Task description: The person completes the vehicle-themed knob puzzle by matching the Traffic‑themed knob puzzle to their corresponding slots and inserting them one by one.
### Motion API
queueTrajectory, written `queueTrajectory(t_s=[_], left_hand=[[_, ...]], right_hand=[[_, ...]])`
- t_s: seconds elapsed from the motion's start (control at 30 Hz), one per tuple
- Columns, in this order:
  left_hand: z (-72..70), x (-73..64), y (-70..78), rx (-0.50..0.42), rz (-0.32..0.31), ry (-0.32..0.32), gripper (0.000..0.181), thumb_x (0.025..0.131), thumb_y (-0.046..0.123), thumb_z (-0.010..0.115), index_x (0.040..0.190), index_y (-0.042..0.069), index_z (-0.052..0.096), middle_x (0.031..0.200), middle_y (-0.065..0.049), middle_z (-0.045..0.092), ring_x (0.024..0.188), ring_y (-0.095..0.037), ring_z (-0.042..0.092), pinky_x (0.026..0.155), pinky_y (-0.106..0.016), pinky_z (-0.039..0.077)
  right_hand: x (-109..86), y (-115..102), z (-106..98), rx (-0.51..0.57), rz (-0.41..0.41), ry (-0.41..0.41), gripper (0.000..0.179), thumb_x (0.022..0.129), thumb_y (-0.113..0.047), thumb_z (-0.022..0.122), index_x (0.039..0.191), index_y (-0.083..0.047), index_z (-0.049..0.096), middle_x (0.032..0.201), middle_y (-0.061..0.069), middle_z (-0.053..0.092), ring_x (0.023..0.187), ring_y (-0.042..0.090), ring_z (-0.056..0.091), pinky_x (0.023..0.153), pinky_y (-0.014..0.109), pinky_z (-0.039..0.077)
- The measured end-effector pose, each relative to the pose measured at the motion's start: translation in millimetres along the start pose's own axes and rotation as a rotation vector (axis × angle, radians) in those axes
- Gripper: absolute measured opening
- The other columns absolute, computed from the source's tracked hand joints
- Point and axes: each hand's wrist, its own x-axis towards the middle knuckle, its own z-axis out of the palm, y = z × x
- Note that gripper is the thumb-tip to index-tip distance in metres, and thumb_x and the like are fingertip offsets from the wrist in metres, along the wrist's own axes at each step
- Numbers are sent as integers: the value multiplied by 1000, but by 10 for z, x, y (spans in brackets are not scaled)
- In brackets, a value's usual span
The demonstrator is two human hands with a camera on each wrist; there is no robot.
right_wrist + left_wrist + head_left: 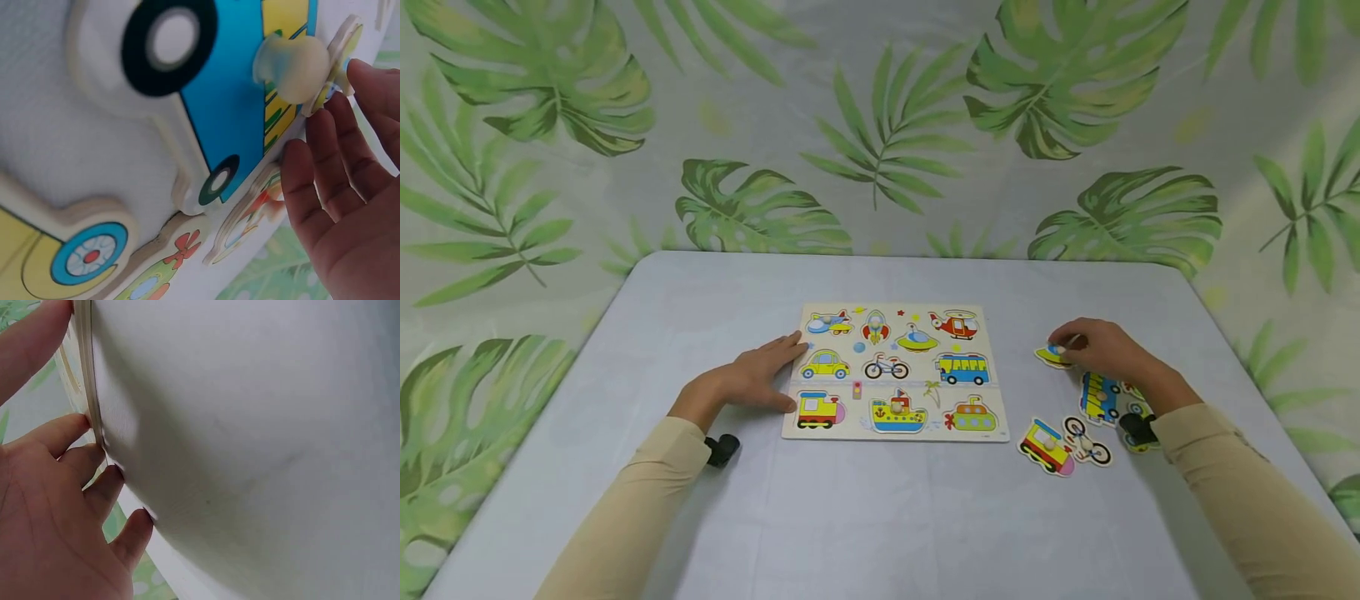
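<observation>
A wooden puzzle board [865, 375] printed with vehicles lies on the table. My left hand [752, 377] rests at its left edge, and in the left wrist view the fingertips [134, 534] touch that edge. To the right of the board, my right hand [1101, 346] pinches the flying saucer puzzle piece [1049, 358] by its knob, low over the table. In the right wrist view this piece [337, 65] is seen edge-on between thumb and fingers. A bus piece [1099, 398] lies just below the right hand.
A train piece [1045, 447] and a bicycle piece [1087, 442] lie right of the board. Car [31, 250] and submarine [147, 278] pieces lie near the bus in the right wrist view. Knobs show on the board's airplane [827, 322] and ship [898, 413].
</observation>
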Motion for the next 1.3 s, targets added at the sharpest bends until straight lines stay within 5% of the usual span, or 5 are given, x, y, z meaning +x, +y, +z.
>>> queueTrajectory(t_s=[0.37, 0.7, 1.3], left_hand=[[27, 26, -41, -19, -12, 8, 97, 82, 35, 76, 159, 15, 21, 169, -10, 9, 155, -39, 10, 120, -68, 18], [30, -19, -39, -45, 32, 15, 94, 83, 32, 77, 158, 11, 25, 169, -12, 10, 155, -40, 11, 120, -67, 18], [7, -13, -32, -56, 17, 16, 95, 83, 32, 78, 158, 13, 24, 169, -10, 9, 155, -39, 10, 120, -68, 18]], right_hand=[[13, 34, 36, 12, 17, 15, 31, 92, -13, 65, 120, 0, 66, 115, 22, 65, 98, 30, 62, 80, 39, 54], [-28, 69, 75, 33, 31, 31, 30, 93, -16, 67, 117, 2, 65, 112, 22, 65, 97, 29, 61, 81, 41, 51], [-21, 58, 36, 16, 13, 39, 29, 94, -16, 65, 118, 1, 66, 116, 23, 65, 99, 30, 61, 83, 42, 52]])
